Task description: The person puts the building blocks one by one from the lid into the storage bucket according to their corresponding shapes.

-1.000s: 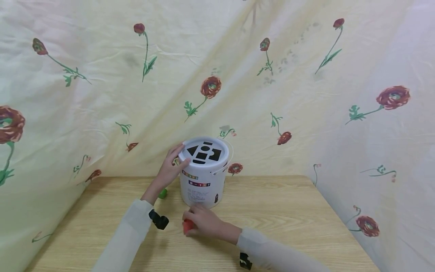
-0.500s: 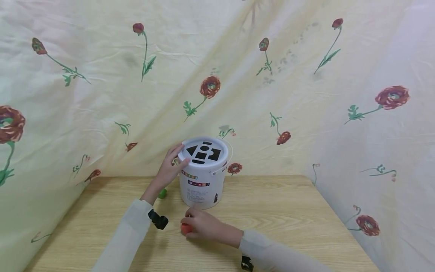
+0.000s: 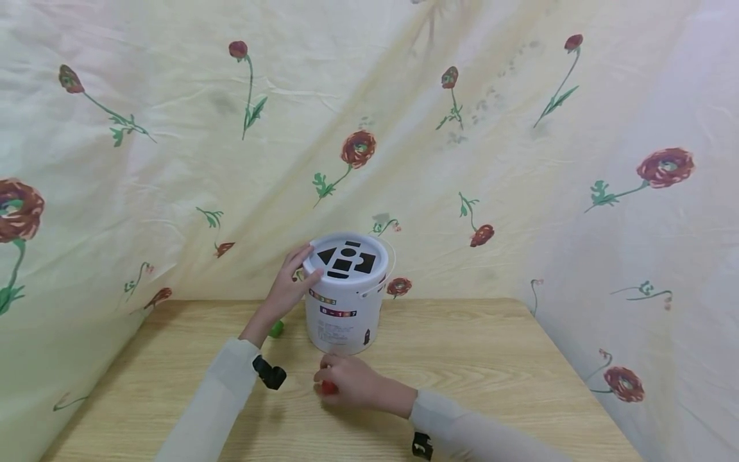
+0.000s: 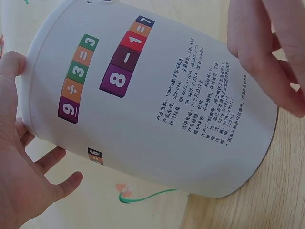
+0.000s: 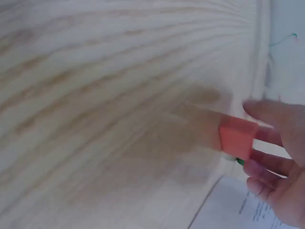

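Observation:
A white bucket stands upright on the table, its white lid cut with dark shaped holes. My left hand rests on the lid's left edge, fingers spread; in the left wrist view, its fingertips lie along the bucket's side. In front of the bucket, my right hand pinches a red block. Fingers hide much of that block from the head camera. From the right wrist, the block shows flat faces and sits at the fingertips, just off or on the tabletop; I cannot tell which.
Left of the bucket, partly behind my left forearm, lies a small green object. The bucket's thin wire handle hangs at its right. A flowered cloth rises behind the wooden table.
My right hand shifts a little left, then back right. The red block turns in its fingers and shows less now. My left hand and the bucket stay in place.

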Tool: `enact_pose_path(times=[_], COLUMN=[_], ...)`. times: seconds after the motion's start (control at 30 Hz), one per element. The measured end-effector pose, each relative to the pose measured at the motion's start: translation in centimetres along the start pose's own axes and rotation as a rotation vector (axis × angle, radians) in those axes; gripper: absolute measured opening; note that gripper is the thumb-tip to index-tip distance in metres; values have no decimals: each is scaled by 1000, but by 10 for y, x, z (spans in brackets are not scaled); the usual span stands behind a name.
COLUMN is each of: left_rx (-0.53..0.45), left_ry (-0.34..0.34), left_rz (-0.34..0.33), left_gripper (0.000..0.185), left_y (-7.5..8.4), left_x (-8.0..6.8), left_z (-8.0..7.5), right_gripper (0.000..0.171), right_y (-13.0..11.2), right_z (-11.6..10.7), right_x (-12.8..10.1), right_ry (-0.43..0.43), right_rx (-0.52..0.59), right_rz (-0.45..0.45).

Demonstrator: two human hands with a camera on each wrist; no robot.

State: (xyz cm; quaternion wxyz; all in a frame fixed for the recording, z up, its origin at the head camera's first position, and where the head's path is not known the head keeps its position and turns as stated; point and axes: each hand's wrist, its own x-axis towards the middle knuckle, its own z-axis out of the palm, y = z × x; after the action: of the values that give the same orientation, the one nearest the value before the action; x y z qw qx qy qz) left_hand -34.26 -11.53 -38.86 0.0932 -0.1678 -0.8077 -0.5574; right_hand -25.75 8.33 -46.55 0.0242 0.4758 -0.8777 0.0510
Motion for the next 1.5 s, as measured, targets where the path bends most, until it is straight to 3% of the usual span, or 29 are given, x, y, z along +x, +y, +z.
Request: enact_pose_path(times=[0.13, 0.23, 0.7, 1.13, 1.37, 1.5], left_rx=[2, 8, 1, -4, -20, -12], left_ry=[-1, 4, 3, -5, -34, -34], left_rz=[-6, -17, -1, 0, -8, -3], left_gripper=[72, 73, 71, 71, 69, 69], left_y=[0, 1, -1, 0, 41, 42], left_x=[0, 0, 0, 0, -18, -19], left_z=[0, 0, 0, -1, -5, -6], right_gripper=[54, 62, 53, 53, 51, 49], right_y=[8, 13, 17, 15, 14, 14], right_z=[-6, -11, -8, -8, -26, -46], right_x=[0, 0, -6, -4, -6, -9], right_ry=[-105, -141, -83, -95, -56, -11], right_rx=[69, 68, 74, 113, 161, 189], right_rz=[40, 24, -20, -16, 6, 22])
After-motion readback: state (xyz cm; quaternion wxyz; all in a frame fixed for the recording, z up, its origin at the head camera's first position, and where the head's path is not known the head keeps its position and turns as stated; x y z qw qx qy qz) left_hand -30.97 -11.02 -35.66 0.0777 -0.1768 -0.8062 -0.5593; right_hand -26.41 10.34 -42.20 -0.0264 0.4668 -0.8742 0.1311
